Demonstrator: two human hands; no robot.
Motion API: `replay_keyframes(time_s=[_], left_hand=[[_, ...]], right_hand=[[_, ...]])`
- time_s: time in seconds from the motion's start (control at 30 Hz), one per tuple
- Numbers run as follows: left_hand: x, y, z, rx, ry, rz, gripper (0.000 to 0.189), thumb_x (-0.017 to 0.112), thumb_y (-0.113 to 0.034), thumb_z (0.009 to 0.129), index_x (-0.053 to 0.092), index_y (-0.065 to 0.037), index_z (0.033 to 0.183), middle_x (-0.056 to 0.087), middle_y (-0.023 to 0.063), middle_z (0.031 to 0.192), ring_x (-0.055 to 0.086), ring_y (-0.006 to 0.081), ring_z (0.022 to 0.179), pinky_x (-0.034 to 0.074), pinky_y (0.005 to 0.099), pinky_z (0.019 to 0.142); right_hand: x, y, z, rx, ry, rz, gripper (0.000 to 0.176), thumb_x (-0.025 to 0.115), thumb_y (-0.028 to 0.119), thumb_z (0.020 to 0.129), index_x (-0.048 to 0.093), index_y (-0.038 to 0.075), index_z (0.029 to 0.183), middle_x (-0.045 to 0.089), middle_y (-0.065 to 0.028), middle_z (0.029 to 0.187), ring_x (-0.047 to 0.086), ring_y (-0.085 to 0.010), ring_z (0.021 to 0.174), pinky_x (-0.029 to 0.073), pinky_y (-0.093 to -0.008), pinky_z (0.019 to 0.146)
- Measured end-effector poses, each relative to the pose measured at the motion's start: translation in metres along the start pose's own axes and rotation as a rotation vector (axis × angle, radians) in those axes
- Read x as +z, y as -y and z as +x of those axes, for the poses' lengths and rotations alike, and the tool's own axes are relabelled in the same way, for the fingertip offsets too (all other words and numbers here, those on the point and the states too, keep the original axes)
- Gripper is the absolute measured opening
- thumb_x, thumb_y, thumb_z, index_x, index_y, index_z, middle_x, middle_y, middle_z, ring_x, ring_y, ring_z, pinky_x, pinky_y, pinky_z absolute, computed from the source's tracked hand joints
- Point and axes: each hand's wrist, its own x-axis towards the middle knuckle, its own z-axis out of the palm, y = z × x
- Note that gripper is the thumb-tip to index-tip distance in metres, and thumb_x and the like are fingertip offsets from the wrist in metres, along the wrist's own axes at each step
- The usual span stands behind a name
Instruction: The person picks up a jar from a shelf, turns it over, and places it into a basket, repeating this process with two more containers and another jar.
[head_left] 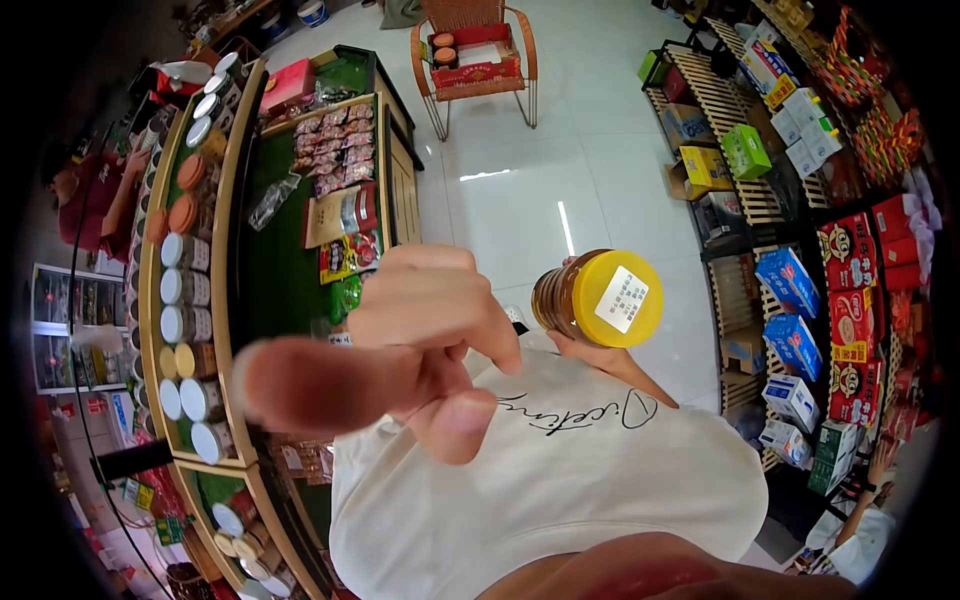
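My left hand is raised close to the camera, in the middle of the head view. Its index finger stretches toward the lens and looks large and blurred. The thumb stands apart from it, the other fingers are curled, and I see nothing held. My right hand grips a clear plastic jar in front of my white shirt. The jar has brown contents, tilts toward me and wears a yellow lid. A white printed label is stuck on the lid. Most of the right hand's fingers are hidden behind the jar.
On my left, a wooden shelf holds rows of lidded jars and snack packets. Slatted racks with boxes line the right. A wicker chair carries a red box. People appear at far left and lower right.
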Motion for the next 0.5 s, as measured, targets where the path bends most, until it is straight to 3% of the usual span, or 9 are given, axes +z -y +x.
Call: replay_keyframes(time_s=[0.07,0.13,0.3,0.37,0.47,0.5], left_hand=[[-0.011,0.032,0.002,-0.002,-0.022,0.003,0.059,0.054,-0.020,0.075,0.034,0.006,0.124,0.057,0.0031,0.056,0.032,0.0084,0.036,0.028,0.0229,0.035],[-0.021,0.054,-0.006,-0.116,-0.036,0.002,0.065,0.051,-0.026,0.078,0.029,0.006,0.130,0.056,0.0037,0.056,0.033,0.0087,0.037,0.028,0.0230,0.036],[-0.029,0.128,-0.045,-0.381,-0.106,-0.093,0.077,0.037,-0.058,0.091,0.023,0.003,0.137,0.053,0.0055,0.060,0.037,0.0101,0.043,0.030,0.0232,0.044],[-0.027,0.157,-0.069,-0.659,-0.152,-0.182,0.075,0.035,-0.061,0.090,0.035,0.004,0.128,0.050,0.0045,0.061,0.039,0.0090,0.048,0.032,0.0221,0.050],[-0.019,0.203,-0.092,-0.830,-0.222,-0.283,0.069,0.036,-0.056,0.092,0.041,0.005,0.123,0.045,0.0015,0.059,0.038,0.0078,0.050,0.029,0.0218,0.050],[-0.020,0.222,-0.096,-0.800,-0.231,-0.228,0.066,0.034,-0.054,0.093,0.043,0.005,0.121,0.044,0.0008,0.059,0.038,0.0073,0.051,0.029,0.0218,0.050]], right_hand=[[0.007,-0.020,0.024,0.037,-0.065,0.067,0.053,0.078,0.014,0.065,0.056,0.009,0.114,0.060,-0.0024,0.109,0.058,-0.0155,0.098,0.049,-0.0283,0.080],[0.016,-0.029,0.035,0.084,-0.096,0.140,0.056,0.079,0.012,0.064,0.055,0.007,0.114,0.060,-0.0034,0.109,0.059,-0.0152,0.097,0.049,-0.0289,0.080],[0.024,-0.077,0.081,0.220,0.000,0.237,0.064,0.081,0.010,0.061,0.052,0.005,0.118,0.059,-0.0060,0.111,0.058,-0.0150,0.100,0.048,-0.0307,0.085],[0.026,-0.083,0.116,0.203,-0.029,0.324,0.068,0.081,0.010,0.060,0.049,0.005,0.120,0.059,-0.0060,0.111,0.057,-0.0150,0.100,0.047,-0.0317,0.086],[0.022,-0.090,0.161,0.199,-0.034,0.381,0.073,0.082,0.010,0.058,0.047,0.005,0.122,0.059,-0.0060,0.112,0.057,-0.0154,0.102,0.046,-0.0328,0.088],[0.018,-0.096,0.182,0.186,-0.020,0.385,0.074,0.082,0.009,0.058,0.046,0.005,0.122,0.059,-0.0060,0.112,0.057,-0.0155,0.103,0.046,-0.0331,0.089]])
